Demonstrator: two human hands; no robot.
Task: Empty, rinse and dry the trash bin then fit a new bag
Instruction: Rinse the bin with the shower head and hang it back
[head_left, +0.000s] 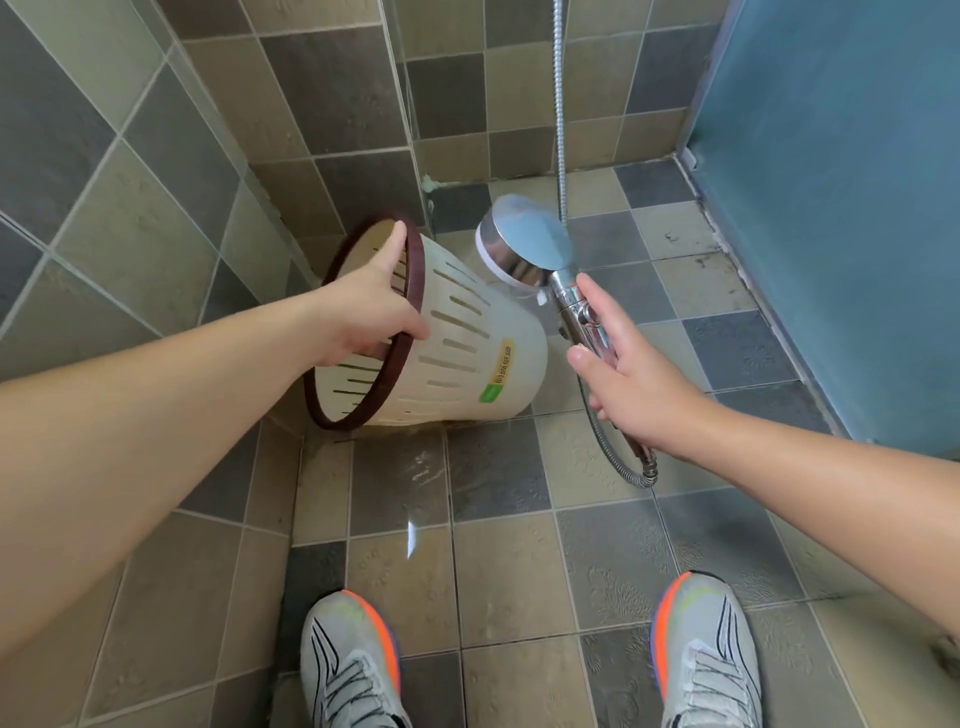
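**Q:** State the surface and the room.

**A:** I stand on a floor (498, 582) of mixed grey and tan tiles, with a wet sheen ahead of my shoes (353, 665). The walls (322, 88) carry the same tile and meet in a corner beyond my left fingers (397, 244). A blue frosted panel (841, 208) rises outside my right fingers (589, 291).

**Q:** Locate the trash bin.

**A:** The trash bin (467, 353), white with slotted sides, lies tipped over in that corner. Its mouth faces me and its base is just beside the shower head (530, 249). I cannot tell whether its lower edge touches the floor.

**Q:** Report the left hand.

**A:** Arm extended. My left hand (374, 312) grips the bin's brown rim (410, 291). One finger lies straight along the upper arc, the thumb crosses onto the outer wall, and the remaining fingers reach inside the mouth.

**Q:** Report the right hand.

**A:** Arm extended. My right hand (634, 374) holds the chrome handle (576, 312). The forefinger lies along it and the other fingers are curled round it. The hose (560, 130) loops out below the palm and rises beyond the fingertips.
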